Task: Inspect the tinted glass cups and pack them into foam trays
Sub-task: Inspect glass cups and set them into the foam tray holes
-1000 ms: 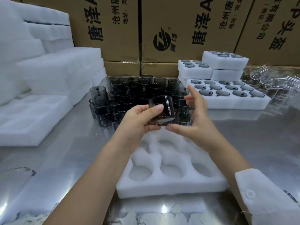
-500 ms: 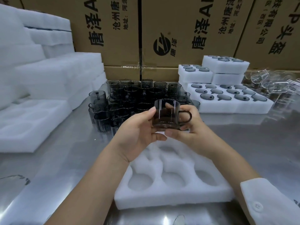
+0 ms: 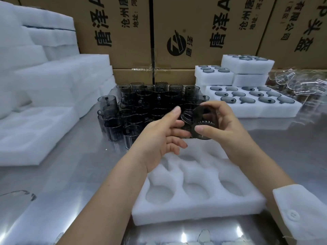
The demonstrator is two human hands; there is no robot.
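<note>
Turning a dark-tinted cup about for a look is the step in hand, by my judgement: inspection, with packing not yet begun. The right hand holds it in the air above the far edge of the foam tray. The thumb presses on the near rim and the fingers curl over the top, so the cup lies tipped on its side with one round end facing the wearer. The left hand is loosely spread, fingers nearly straight and gripping nothing. Its fingertips lie just beside the cup, and I cannot tell whether they touch the glass. The tray pockets that show hold no cup. The waiting cups stand crowded behind the hands, and the filled trays sit off to the right.

If the glass passes, the next move probably calls for righting it, lining its handle up with the notch of a pocket and lowering it in gently, since glass against glass would chip.

Half a second ago the cup stood upright between both hands, handle to the right. Now it is rolled end-on and the left hand has come off it.
</note>
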